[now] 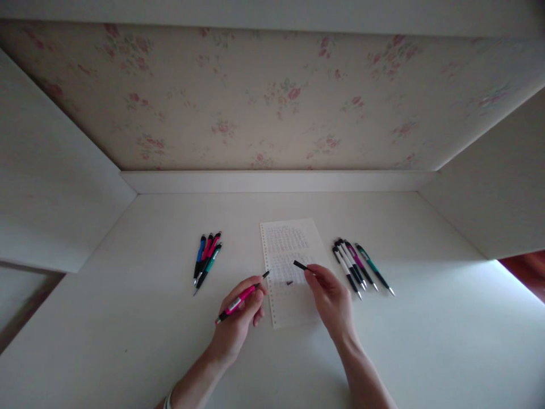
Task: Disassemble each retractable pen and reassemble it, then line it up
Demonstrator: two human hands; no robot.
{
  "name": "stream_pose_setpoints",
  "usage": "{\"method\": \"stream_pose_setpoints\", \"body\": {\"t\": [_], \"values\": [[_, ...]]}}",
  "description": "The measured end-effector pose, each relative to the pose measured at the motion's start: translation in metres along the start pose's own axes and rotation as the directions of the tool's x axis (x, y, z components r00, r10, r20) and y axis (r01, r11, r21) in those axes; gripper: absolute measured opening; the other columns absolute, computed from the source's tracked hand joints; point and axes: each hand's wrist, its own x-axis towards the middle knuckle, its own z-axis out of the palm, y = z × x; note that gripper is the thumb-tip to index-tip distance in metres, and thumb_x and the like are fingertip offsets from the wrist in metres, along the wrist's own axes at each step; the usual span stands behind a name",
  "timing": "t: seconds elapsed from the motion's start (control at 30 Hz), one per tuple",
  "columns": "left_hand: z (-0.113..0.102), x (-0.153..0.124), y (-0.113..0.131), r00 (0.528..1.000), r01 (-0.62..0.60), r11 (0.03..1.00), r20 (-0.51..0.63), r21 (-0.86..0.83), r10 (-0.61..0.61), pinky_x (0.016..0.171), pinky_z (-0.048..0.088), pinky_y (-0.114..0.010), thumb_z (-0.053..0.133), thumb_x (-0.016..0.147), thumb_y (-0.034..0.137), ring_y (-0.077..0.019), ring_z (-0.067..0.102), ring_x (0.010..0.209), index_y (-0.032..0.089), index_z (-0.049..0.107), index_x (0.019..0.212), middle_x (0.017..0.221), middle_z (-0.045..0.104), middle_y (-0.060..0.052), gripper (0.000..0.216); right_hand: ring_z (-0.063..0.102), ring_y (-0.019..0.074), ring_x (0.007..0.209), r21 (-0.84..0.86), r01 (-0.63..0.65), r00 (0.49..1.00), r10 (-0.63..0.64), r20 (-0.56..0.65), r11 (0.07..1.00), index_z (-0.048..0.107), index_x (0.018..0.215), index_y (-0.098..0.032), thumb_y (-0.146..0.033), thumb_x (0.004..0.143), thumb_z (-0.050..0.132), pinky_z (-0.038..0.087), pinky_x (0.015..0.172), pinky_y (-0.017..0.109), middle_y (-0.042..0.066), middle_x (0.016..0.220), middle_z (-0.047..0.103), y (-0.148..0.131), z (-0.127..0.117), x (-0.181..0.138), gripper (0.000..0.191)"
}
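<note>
My left hand (242,309) is closed round a pink pen (242,299) with a black end; its thin dark tip points up and right, over the left edge of a handwritten sheet (293,309). Between the fingertips of my right hand (330,292) is a short black stick-like piece (300,265), held above the sheet and apart from the pen. Part of that piece is hidden by the fingers, so its full shape cannot be made out. A tiny dark piece (289,283) lies on the paper between the hands, too small to identify.
Several blue, pink and green pens (207,258) lie grouped on the left of the white desk (149,352). To the right lie several white, purple and teal pens (355,262). White side panels and a floral back wall (281,102) enclose the desk.
</note>
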Motion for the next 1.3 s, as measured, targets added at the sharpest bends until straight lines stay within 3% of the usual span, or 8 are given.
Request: {"method": "stream_pose_setpoints", "body": {"t": [0.17, 0.37, 0.6, 0.83, 0.97, 1.07, 1.2, 1.3], "values": [[-0.002, -0.009, 0.002, 0.974, -0.073, 0.984, 0.223, 0.162, 0.036, 0.065, 0.052, -0.024, 0.071, 0.085, 0.025, -0.0122, 0.059, 0.076, 0.031, 0.043, 0.144, 0.126, 0.058, -0.011, 0.066, 0.066, 0.0192, 0.070, -0.406, 0.270, 0.957, -0.291, 0.011, 0.873, 0.073, 0.096, -0.022, -0.036, 0.091, 0.056, 0.051, 0.063, 0.030, 0.007, 0.088, 0.074, 0.004, -0.003, 0.000, 0.023], [-0.002, -0.011, -0.005, 0.917, -0.055, 0.991, 0.399, 0.124, 0.001, 0.070, 0.053, -0.027, 0.060, 0.083, 0.008, -0.0185, 0.061, 0.097, 0.044, 0.029, 0.149, 0.157, 0.031, -0.009, 0.081, 0.066, 0.0234, 0.092, -0.511, 0.415, 0.904, -0.407, 0.135, 0.753, 0.073, 0.097, -0.023, -0.027, 0.094, 0.051, 0.052, 0.080, 0.036, 0.008, 0.097, 0.075, 0.001, 0.000, 0.000, 0.022], [-0.005, -0.007, -0.002, 0.922, 0.049, 0.997, 0.387, -0.066, -0.020, 0.089, 0.052, -0.040, 0.051, 0.087, 0.016, -0.0268, 0.059, 0.114, 0.035, 0.054, 0.137, 0.149, 0.047, -0.006, 0.054, 0.060, 0.0249, 0.092, -0.600, 0.410, 0.903, -0.401, 0.157, 0.687, 0.073, 0.098, -0.022, -0.026, 0.094, 0.052, 0.049, 0.083, 0.039, 0.007, 0.102, 0.073, 0.004, 0.000, 0.001, 0.022], [0.005, -0.008, -0.002, 0.970, 0.073, 0.996, 0.236, -0.056, -0.058, 0.073, 0.057, -0.035, 0.058, 0.094, 0.035, -0.0230, 0.068, 0.092, 0.027, 0.061, 0.130, 0.142, 0.053, -0.013, 0.037, 0.059, 0.0258, 0.091, -0.595, 0.422, 0.892, -0.432, 0.137, 0.684, 0.074, 0.098, -0.023, -0.028, 0.093, 0.052, 0.048, 0.083, 0.041, 0.008, 0.101, 0.072, 0.006, -0.001, 0.002, 0.023], [0.011, -0.008, -0.004, 0.974, 0.050, 0.997, 0.216, 0.061, -0.062, 0.054, 0.054, -0.026, 0.065, 0.089, 0.040, -0.0163, 0.066, 0.073, 0.023, 0.059, 0.128, 0.131, 0.059, -0.016, 0.042, 0.061, 0.0251, 0.093, -0.411, 0.358, 0.923, -0.383, 0.023, 0.838, 0.074, 0.099, -0.022, -0.036, 0.093, 0.054, 0.049, 0.084, 0.040, 0.009, 0.100, 0.073, -0.002, 0.001, -0.002, 0.024], [0.013, -0.009, -0.009, 0.969, 0.036, 0.998, 0.242, 0.050, -0.047, 0.053, 0.052, -0.025, 0.066, 0.089, 0.040, -0.0129, 0.063, 0.067, 0.025, 0.051, 0.130, 0.118, 0.064, -0.013, 0.046, 0.066, 0.0225, 0.087, -0.074, 0.123, 0.992, -0.121, 0.032, 0.990, 0.073, 0.098, -0.021, -0.045, 0.090, 0.058, 0.053, 0.076, 0.035, 0.008, 0.097, 0.074, -0.016, 0.009, -0.012, 0.029], [0.016, -0.012, -0.015, 0.968, -0.003, 0.993, 0.251, 0.115, -0.026, 0.061, 0.052, -0.026, 0.065, 0.090, 0.037, -0.0133, 0.063, 0.067, 0.024, 0.046, 0.127, 0.094, 0.066, -0.005, 0.044, 0.063, 0.0173, 0.060, 0.333, -0.222, 0.945, 0.118, 0.307, 0.916, 0.071, 0.092, -0.019, -0.052, 0.078, 0.071, 0.052, 0.052, 0.029, 0.004, 0.078, 0.073, -0.029, 0.027, -0.029, 0.035], [0.018, -0.013, -0.016, 0.977, -0.044, 0.973, 0.213, 0.226, -0.005, 0.066, 0.051, -0.026, 0.065, 0.090, 0.036, -0.0151, 0.063, 0.070, 0.020, 0.053, 0.113, 0.079, 0.065, -0.001, 0.030, 0.057, 0.0140, 0.050, 0.427, -0.306, 0.931, 0.175, 0.320, 0.851, 0.070, 0.085, -0.019, -0.048, 0.072, 0.077, 0.047, 0.043, 0.026, 0.002, 0.071, 0.070, -0.027, 0.036, -0.036, 0.033]]}}
